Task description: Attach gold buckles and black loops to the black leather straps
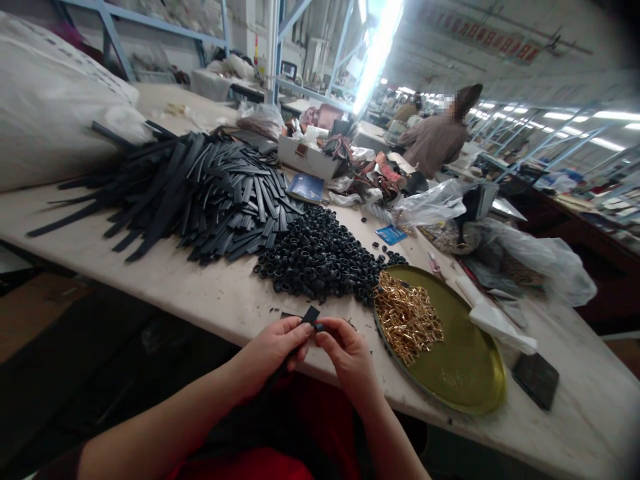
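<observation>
My left hand (274, 348) pinches a black strap (309, 316) whose end sticks up above the fingers at the table's near edge. My right hand (346, 352) meets it at the fingertips and grips a small black loop (319, 326) at the strap. Just beyond lies a heap of black loops (320, 257). A big pile of black straps (200, 187) spreads to the left of that. To the right sits a round gold tray (465, 373) holding a mound of gold metal clasps (406, 319).
A large white sack (45, 100) fills the far left of the table (165, 280). Clear plastic bags (525, 257), a cardboard box (307, 159) and scraps crowd the far right. A dark flat pad (536, 379) lies beside the tray. Another person (440, 133) works at a farther bench.
</observation>
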`<state>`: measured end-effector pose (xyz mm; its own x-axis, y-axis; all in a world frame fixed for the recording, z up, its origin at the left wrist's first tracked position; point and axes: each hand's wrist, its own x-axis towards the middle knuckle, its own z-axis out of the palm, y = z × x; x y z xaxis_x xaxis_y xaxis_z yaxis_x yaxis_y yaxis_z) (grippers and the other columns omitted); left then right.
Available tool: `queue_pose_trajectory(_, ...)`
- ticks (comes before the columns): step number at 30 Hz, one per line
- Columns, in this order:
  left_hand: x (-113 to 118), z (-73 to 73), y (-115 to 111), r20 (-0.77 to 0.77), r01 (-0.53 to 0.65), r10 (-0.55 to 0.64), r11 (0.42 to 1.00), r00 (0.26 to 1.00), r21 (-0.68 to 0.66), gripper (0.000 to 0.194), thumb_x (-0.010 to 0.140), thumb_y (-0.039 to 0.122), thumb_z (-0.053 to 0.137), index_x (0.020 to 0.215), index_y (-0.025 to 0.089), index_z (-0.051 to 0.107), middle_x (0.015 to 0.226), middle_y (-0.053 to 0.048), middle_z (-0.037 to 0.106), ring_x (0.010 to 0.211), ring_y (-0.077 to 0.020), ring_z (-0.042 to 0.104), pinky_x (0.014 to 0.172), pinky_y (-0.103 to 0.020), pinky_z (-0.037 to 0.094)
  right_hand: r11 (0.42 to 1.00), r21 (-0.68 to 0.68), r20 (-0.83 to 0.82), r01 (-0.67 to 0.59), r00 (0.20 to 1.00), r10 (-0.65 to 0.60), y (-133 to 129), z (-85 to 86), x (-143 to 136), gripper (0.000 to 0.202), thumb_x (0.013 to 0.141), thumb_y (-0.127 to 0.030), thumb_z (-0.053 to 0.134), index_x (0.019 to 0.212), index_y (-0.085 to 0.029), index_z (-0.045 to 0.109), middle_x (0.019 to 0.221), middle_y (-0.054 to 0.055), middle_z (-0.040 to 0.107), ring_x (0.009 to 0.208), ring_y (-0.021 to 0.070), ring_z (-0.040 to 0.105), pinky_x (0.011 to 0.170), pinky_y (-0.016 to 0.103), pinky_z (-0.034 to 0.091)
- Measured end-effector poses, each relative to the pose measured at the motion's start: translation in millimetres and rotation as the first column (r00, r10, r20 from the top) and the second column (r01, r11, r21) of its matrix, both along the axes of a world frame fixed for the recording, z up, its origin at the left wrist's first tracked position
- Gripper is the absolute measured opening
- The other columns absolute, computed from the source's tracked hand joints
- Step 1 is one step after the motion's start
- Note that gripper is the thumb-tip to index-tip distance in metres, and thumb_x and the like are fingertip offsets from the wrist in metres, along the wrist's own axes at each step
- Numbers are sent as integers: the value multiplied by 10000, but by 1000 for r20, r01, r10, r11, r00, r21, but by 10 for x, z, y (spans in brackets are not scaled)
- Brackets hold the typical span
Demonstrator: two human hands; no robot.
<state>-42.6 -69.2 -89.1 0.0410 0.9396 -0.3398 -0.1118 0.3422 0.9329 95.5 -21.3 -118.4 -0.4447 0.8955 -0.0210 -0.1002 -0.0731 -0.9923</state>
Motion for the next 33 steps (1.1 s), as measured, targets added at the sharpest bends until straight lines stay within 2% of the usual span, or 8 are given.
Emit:
queue_pose_trajectory(5, 54, 105, -149, -465, 136, -50, 979, 884, 154, 291, 854, 405, 373, 848, 171, 546, 583, 33, 483, 508, -106, 436, 492, -200, 324, 934, -354, -311, -42, 947, -75, -74, -76, 48, 217, 665, -355, 681, 764, -192, 578, 669, -30, 592, 534, 75, 469, 555, 215, 392)
queue_pose_trajectory(13, 110, 217, -246, -769, 441, -247, 896, 589, 51, 291, 865, 321, 346, 835, 180, 598, 765, -26, 615, 715, -160, 545, 659, -222, 392, 932, -349, -240, -102, 971, 17, -282, -83, 202, 244, 593, -289, 743, 701, -179, 554, 606, -59, 556, 557, 69, 482, 577, 199, 388)
queue_pose_trajectory(19, 175, 206, -267, -623, 449, -380, 892, 684, -51, 374, 864, 361, 330, 1142, 169, 490, 635, 2, 584, 530, -138, 510, 535, -218, 396, 923, -373, -253, -99, 967, 1, -281, -13, 340, 233, 609, -286, 728, 694, -174, 542, 608, -54, 558, 567, 80, 499, 592, 210, 409)
queue_pose_trajectory(24, 195, 82, -178, -566, 336, -250, 940, 785, 52, 496, 860, 445, 332, 1274, 173, 365, 734, -23, 602, 685, -176, 542, 622, -238, 418, 900, -391, -382, -191, 924, 30, -323, -86, 216, 223, 661, -302, 681, 816, -198, 560, 711, -35, 590, 657, 116, 545, 681, 264, 433)
queue_pose_trajectory(27, 155, 16, -61, -551, 303, -212, 950, 807, 79, 427, 843, 470, 360, 1141, 194, 490, 750, -16, 580, 753, -186, 526, 650, -228, 411, 979, -176, -127, -102, 989, 80, -206, -142, 324, 235, 714, -329, 625, 903, -199, 576, 808, 0, 602, 738, 147, 549, 703, 281, 423)
queue_pose_trajectory(29, 125, -37, 20, -519, 277, -214, 960, 828, 47, 363, 833, 482, 369, 962, 196, 552, 662, 8, 520, 639, -152, 483, 560, -199, 386, 989, 135, 219, 54, 972, -83, 18, -155, 552, 209, 735, -326, 597, 890, -186, 585, 796, 17, 584, 729, 156, 532, 674, 275, 413)
queue_pose_trajectory(31, 121, -106, 91, -456, 233, -201, 972, 867, 16, 350, 827, 502, 369, 826, 193, 532, 591, 33, 429, 522, -112, 388, 460, -177, 321, 899, 420, 462, 122, 824, -328, 347, -157, 831, 161, 797, -303, 515, 874, -180, 583, 803, 35, 561, 719, 157, 524, 672, 278, 405)
queue_pose_trajectory(33, 154, -178, 151, -371, 200, -187, 980, 909, -5, 358, 822, 525, 361, 785, 194, 492, 565, 52, 346, 477, -92, 309, 409, -169, 259, 820, 570, 635, 47, 608, -476, 713, -167, 1065, 166, 834, -257, 447, 866, -179, 590, 864, 62, 560, 796, 174, 530, 722, 287, 391)
